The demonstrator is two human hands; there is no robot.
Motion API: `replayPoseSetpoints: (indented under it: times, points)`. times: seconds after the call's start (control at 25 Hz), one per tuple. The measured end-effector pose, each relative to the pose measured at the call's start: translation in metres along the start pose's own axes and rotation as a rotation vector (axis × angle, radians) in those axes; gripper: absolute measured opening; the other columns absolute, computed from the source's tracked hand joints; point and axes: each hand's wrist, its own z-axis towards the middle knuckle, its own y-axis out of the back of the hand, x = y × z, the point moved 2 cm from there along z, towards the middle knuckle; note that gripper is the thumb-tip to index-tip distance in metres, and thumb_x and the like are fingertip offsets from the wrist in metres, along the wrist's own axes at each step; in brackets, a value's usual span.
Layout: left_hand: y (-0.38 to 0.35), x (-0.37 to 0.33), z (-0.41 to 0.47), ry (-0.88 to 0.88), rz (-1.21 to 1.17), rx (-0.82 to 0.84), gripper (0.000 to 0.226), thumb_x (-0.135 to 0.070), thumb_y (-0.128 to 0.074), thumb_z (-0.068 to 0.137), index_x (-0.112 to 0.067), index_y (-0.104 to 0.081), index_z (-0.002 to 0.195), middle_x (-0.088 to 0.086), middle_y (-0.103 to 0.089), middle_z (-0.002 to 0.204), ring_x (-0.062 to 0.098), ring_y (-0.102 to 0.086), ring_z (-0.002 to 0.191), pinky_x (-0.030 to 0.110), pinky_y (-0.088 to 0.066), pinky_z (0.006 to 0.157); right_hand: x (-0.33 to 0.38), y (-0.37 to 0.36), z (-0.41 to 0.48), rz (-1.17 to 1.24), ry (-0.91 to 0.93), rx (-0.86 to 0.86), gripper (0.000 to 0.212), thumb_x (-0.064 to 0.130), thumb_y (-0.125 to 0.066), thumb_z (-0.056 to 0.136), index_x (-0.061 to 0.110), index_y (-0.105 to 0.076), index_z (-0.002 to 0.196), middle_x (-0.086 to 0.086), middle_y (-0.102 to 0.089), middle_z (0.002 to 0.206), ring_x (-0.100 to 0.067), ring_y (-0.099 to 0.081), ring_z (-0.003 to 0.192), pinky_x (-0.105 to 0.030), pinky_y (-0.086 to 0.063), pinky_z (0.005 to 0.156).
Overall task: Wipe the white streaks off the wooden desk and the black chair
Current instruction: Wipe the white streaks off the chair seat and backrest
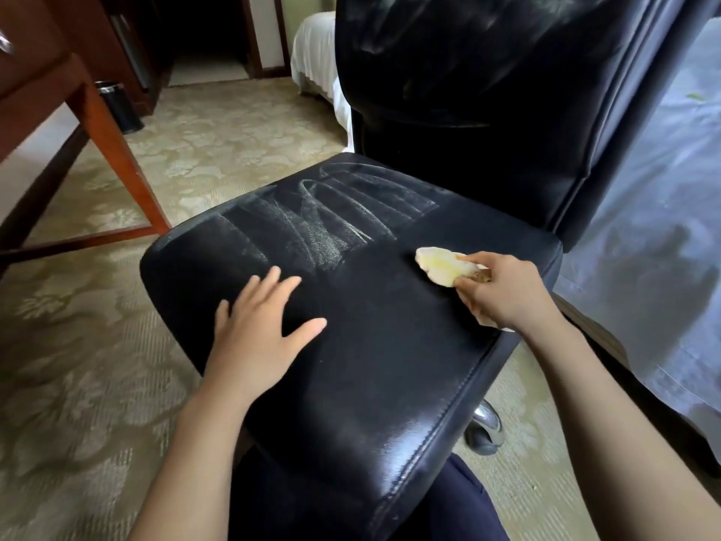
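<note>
We look down on the black chair, which fills the middle of the view with its tall backrest rising at the far side. Our left hand rests flat on the near left part of the seat, fingers spread wide and holding nothing. Our right hand sits at the right edge of the seat, fingers curled tight around a pale yellow cloth whose bunched end pokes out to the left and lies against the leather. White streaks fan across the far left half of the seat in curved, chalky bands, just beyond the cloth and well apart from our left hand; fainter smears show on the backrest too. The near part of the seat looks dark and glossy. To the far left stands the wooden desk, only its leg and lower frame in view, with a small black bin behind it on the patterned carpet. A white-covered bed shows past the chair.
</note>
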Motion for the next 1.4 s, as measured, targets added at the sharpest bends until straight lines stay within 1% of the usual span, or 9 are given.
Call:
replayPoseSetpoints:
  times: [0.24,0.44,0.6,0.72,0.84,0.92,1.08,1.24,1.4]
  points:
    - [-0.004,0.029,-0.011,0.283,0.123,0.094,0.089,-0.068,-0.03,0.088,-0.014,-0.003,0.153,0.009,0.003,0.16,0.024,0.005,0.147,0.05,-0.001,0.117,0.026,-0.02,-0.007,-0.21,-0.003,-0.103,0.037,0.013,-0.046,0.091,0.014,-0.05,0.128,-0.018,-0.058,0.118,-0.039,-0.052,0.108,-0.036,-0.039,0.082]
    - [-0.015,0.021,-0.022,0.239,0.214,0.023,0.083,-0.066,-0.017,0.091,-0.012,-0.002,0.153,0.012,-0.002,0.16,0.026,-0.004,0.147,0.041,-0.01,0.118,0.056,-0.042,-0.044,-0.143,0.387,-0.047,0.035,0.014,-0.051,0.091,0.019,-0.054,0.126,-0.002,-0.05,0.138,-0.029,-0.054,0.116,-0.03,-0.036,0.09]
    - [-0.02,0.013,-0.029,0.227,0.266,-0.004,0.084,-0.068,-0.015,0.092,-0.009,-0.007,0.152,0.014,-0.01,0.159,0.026,-0.011,0.147,0.034,-0.014,0.117,0.076,-0.048,-0.087,-0.068,0.619,0.065,0.043,0.017,-0.059,0.088,0.026,-0.053,0.129,0.006,-0.064,0.077,-0.024,-0.062,0.072,-0.026,-0.045,0.062]
    - [-0.025,0.008,-0.036,0.224,0.262,-0.054,0.093,-0.069,-0.013,0.084,-0.001,-0.039,0.142,0.023,-0.042,0.144,0.035,-0.043,0.132,0.039,-0.04,0.104,0.066,-0.042,-0.097,-0.055,0.602,0.24,0.047,0.027,-0.056,0.091,0.039,-0.045,0.135,0.021,-0.038,0.06,-0.004,-0.048,0.06,-0.028,-0.046,0.069]
    - [-0.029,0.0,-0.042,0.224,0.222,0.026,0.082,-0.06,-0.027,0.084,0.006,-0.062,0.119,0.03,-0.063,0.115,0.042,-0.065,0.101,0.042,-0.056,0.073,0.054,-0.034,-0.084,-0.061,0.532,0.212,0.044,0.031,-0.054,0.091,0.045,-0.045,0.132,0.016,-0.044,0.056,-0.005,-0.05,0.058,-0.033,-0.049,0.07]
    - [-0.031,-0.009,-0.049,0.205,0.228,0.082,0.08,-0.058,-0.028,0.084,0.007,-0.063,0.117,0.031,-0.063,0.112,0.043,-0.066,0.096,0.041,-0.055,0.067,0.05,-0.033,-0.066,-0.167,0.47,0.089,0.043,0.033,-0.051,0.092,0.04,-0.045,0.133,0.005,-0.061,0.07,-0.023,-0.062,0.077,-0.038,-0.05,0.075]
    - [-0.039,-0.022,-0.064,0.14,0.259,0.048,0.077,-0.056,-0.03,0.085,0.004,-0.063,0.118,0.031,-0.063,0.113,0.041,-0.066,0.093,0.041,-0.054,0.07,0.034,-0.035,0.002,-0.195,0.293,0.013,0.041,0.03,-0.052,0.091,0.026,-0.047,0.131,-0.015,-0.068,0.098,-0.036,-0.061,0.095,-0.039,-0.049,0.082]
    - [-0.044,-0.026,-0.081,-0.03,0.244,-0.161,0.066,-0.052,-0.036,0.084,-0.006,-0.066,0.119,0.02,-0.065,0.117,0.032,-0.065,0.095,0.047,-0.047,0.093,0.019,-0.035,0.061,-0.115,0.056,0.042,0.045,0.027,-0.048,0.09,0.02,-0.04,0.134,-0.014,-0.06,0.117,-0.034,-0.054,0.098,-0.032,-0.039,0.077]
    - [-0.037,-0.008,-0.083,-0.178,-0.03,-0.267,0.052,-0.052,-0.044,0.082,-0.02,-0.069,0.114,-0.001,-0.065,0.122,0.016,-0.054,0.101,0.042,-0.036,0.1,0.026,-0.041,0.056,-0.058,0.026,0.037,0.05,0.033,-0.047,0.094,0.022,-0.031,0.14,-0.008,-0.049,0.133,-0.032,-0.045,0.122,-0.044,-0.031,0.1]
